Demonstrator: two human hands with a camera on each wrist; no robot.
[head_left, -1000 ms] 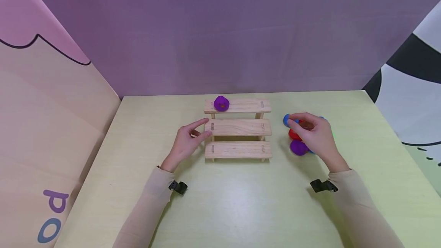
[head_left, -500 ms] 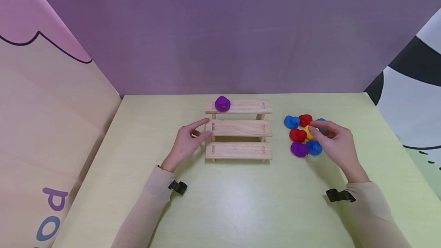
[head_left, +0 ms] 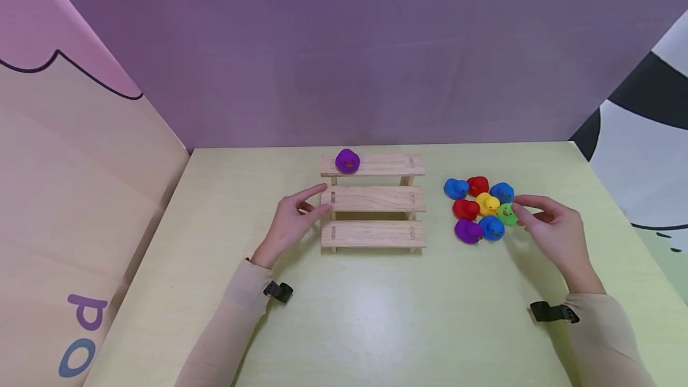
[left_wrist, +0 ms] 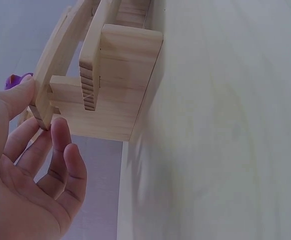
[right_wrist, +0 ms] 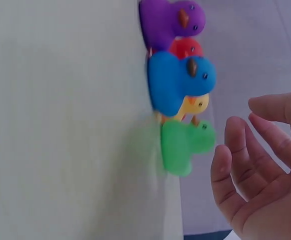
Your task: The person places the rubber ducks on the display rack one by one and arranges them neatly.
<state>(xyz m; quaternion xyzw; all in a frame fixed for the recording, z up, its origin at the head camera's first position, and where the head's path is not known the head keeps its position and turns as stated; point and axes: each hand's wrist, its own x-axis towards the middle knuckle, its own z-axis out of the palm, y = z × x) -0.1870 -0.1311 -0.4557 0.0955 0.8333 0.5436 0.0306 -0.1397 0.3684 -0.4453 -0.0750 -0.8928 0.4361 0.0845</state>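
1. Nearest, our right hand (head_left: 560,239) hovers by the green duck (right_wrist: 177,147), thumb and forefinger apart and gripping nothing; the right wrist view shows a gap between fingertips and duck. To take it cleanly, we would bring thumb and forefinger down either side of its body, without nudging the blue duck (head_left: 491,229) just beside it.
2. Our left hand (head_left: 283,224) pinches the left end of the middle plank (head_left: 376,199) on the three-tier wooden shelf (head_left: 371,235). We would keep that hold light, enough to steady the shelf without tilting it.
3. Farthest on the table (head_left: 371,321), a purple duck (head_left: 347,161) sits near the left end of the top plank (head_left: 392,164); we should avoid jolting it.
4. As for what we cannot see: both sleeves (head_left: 607,336) are cut off by the frame, the plank hides the left forefinger's tip in the left wrist view, and in the right wrist view the blue duck covers much of the yellow duck (head_left: 486,203).
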